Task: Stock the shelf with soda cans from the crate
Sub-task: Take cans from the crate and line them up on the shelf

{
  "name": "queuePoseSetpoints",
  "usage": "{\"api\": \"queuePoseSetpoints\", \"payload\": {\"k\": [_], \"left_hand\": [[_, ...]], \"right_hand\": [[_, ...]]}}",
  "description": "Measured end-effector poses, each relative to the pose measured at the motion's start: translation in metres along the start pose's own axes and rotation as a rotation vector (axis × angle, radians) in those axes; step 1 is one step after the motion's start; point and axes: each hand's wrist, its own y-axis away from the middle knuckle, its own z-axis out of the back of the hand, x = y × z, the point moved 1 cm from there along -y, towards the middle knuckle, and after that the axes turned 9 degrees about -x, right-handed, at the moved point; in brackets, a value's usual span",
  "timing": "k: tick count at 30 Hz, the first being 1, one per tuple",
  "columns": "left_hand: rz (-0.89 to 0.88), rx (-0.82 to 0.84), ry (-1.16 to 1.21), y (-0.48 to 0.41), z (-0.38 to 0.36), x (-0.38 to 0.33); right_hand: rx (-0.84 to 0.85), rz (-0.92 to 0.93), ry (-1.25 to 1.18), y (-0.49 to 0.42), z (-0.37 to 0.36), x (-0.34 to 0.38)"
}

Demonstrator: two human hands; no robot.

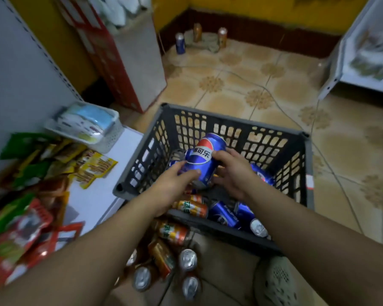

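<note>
A grey plastic crate (237,123) stands on the tiled floor in front of me, with several blue and orange soda cans lying inside. Over the crate I hold one blue Pepsi can (205,159) tilted, between both hands. My left hand (175,184) grips its lower left side with thumb and fingers. My right hand (232,171) curls round its right side. The white shelf board (102,188) lies to the left of the crate. Several orange and silver-topped cans (170,259) stand and lie on the floor just below the crate's near wall.
Snack packets (31,195) cover the shelf's left part, and a white basket (86,127) of small packs sits at its back. A red and grey box (128,62) stands behind. Three cans (199,38) stand by the far wall. A white cabinet (367,51) is at right.
</note>
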Motion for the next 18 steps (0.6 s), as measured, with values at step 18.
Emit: {"api": "queuePoseSetpoints", "payload": {"k": [18], "left_hand": [[-0.589,-0.598,0.126,0.412,0.191,-0.075]], "right_hand": [[0.724,0.592,0.359,0.406,-0.214,0.11]]}}
